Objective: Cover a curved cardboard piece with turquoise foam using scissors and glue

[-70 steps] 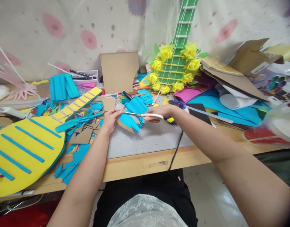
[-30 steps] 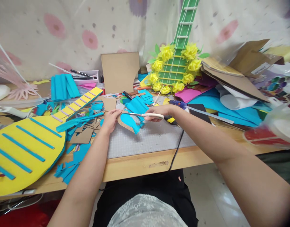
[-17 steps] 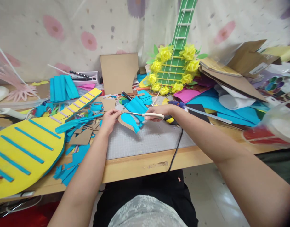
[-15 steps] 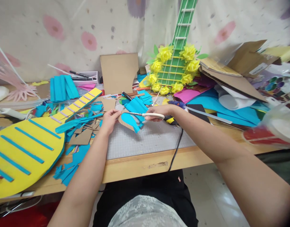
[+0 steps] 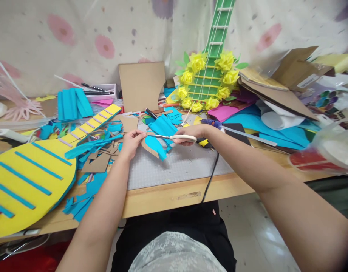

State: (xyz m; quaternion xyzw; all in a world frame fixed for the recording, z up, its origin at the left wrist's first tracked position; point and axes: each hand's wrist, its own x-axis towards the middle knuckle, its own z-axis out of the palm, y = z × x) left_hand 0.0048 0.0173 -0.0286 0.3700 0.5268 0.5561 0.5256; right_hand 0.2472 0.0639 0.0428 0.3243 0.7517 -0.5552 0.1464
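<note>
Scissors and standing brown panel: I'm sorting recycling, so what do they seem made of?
Scissors: the thin, grey blades look like steel, shine unclear; the off-white handle is likely plastic, opaque and evenly coloured. Standing brown panel: apparently cardboard, matte, judging by its plain brown, flat, stiff-looking face.

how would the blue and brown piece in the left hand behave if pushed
The blue and brown piece looks thin, so probably light. Its cardboard-like backing likely resists bending; the jagged blue end looks papery and might crease.
</note>
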